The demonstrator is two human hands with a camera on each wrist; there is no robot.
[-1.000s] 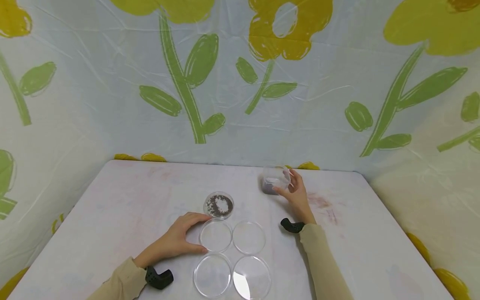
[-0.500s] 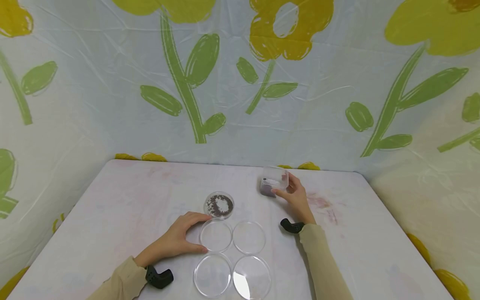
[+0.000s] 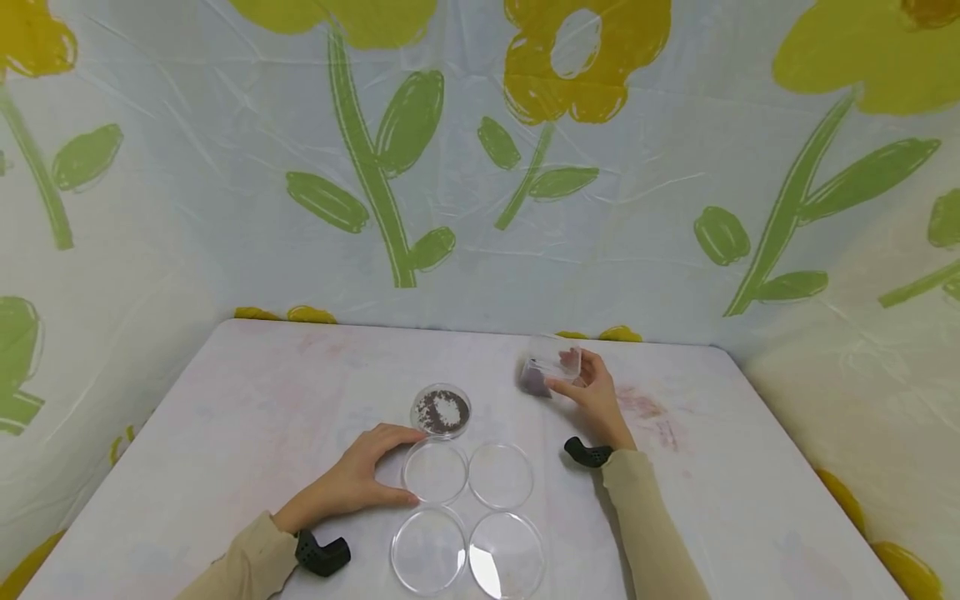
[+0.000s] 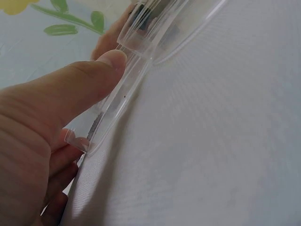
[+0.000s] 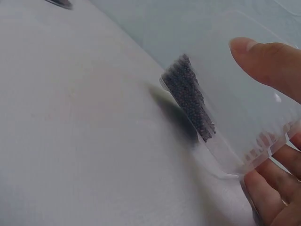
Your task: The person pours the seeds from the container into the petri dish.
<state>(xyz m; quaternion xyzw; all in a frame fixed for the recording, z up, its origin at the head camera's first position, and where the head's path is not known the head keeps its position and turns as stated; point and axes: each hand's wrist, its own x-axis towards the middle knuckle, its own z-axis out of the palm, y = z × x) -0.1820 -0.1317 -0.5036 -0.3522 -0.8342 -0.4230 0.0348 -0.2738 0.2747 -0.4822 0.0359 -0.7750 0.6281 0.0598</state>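
In the head view my left hand (image 3: pixel 356 475) holds the edge of a clear petri dish (image 3: pixel 435 472), thumb on the near side and fingers on the far side. The left wrist view has the thumb against the dish's wall (image 4: pixel 118 101). Toward the back of the table my right hand (image 3: pixel 595 398) grips a clear plastic box (image 3: pixel 555 354), tilted over. Small dark beads (image 5: pixel 188 99) lie gathered at the box's low end in the right wrist view. Another petri dish (image 3: pixel 441 412), with dark grains and a bare white patch, stands just beyond the left fingertips.
Clear dishes or lids form a square group: one beside the held dish (image 3: pixel 500 475), a near left one (image 3: pixel 428 552) and a near right one (image 3: pixel 507 554). The table (image 3: pixel 300 400) ends at a flower-printed curtain (image 3: pixel 465 283) behind. Black wrist mounts (image 3: pixel 322 554) sit at both cuffs.
The box has tilted a little in my right hand, and the dark beads have shifted in it. My left hand stays at the dish. The head view has shifted slightly.
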